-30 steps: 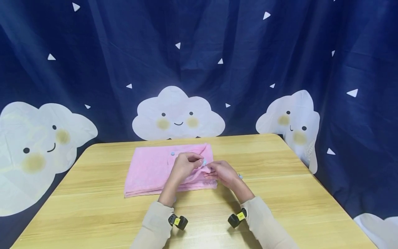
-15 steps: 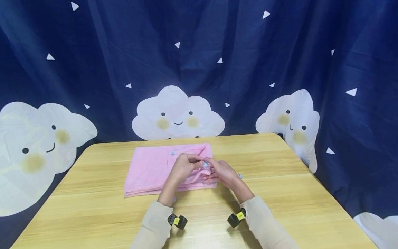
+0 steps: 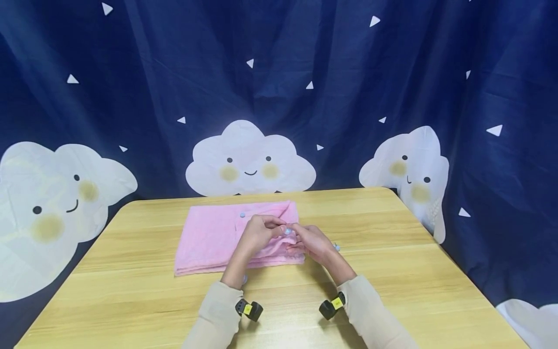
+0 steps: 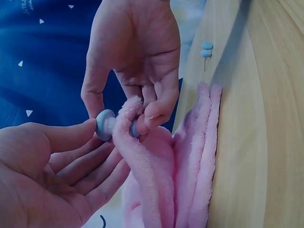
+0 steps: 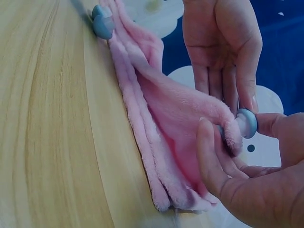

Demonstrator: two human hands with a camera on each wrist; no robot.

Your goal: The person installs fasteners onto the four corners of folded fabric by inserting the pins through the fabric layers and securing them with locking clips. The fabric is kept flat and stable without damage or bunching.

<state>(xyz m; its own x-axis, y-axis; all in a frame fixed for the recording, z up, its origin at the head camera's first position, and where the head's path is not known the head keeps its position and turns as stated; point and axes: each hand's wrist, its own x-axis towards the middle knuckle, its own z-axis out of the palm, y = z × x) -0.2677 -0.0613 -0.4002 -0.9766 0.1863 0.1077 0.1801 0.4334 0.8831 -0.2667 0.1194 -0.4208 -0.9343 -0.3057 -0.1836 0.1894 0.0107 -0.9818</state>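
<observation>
Finger-pinching blue mushroom-shaped clip (image 4: 105, 124) w/ L hand (image 3: 258, 234) & R hand (image 3: 315, 241) — astride edge of folded pink plush cloth (image 3: 207, 237), atop wood-grain tbl (image 3: 131, 295).

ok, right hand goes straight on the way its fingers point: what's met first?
The right hand is touching the raised edge of the pink cloth and the blue-capped fastener, so those come first. Beyond them the left hand looks next, though depth there is hard to judge.

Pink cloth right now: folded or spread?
Folded: the pink cloth shows stacked layers along its edge in both wrist views, with one part lifted.
</observation>
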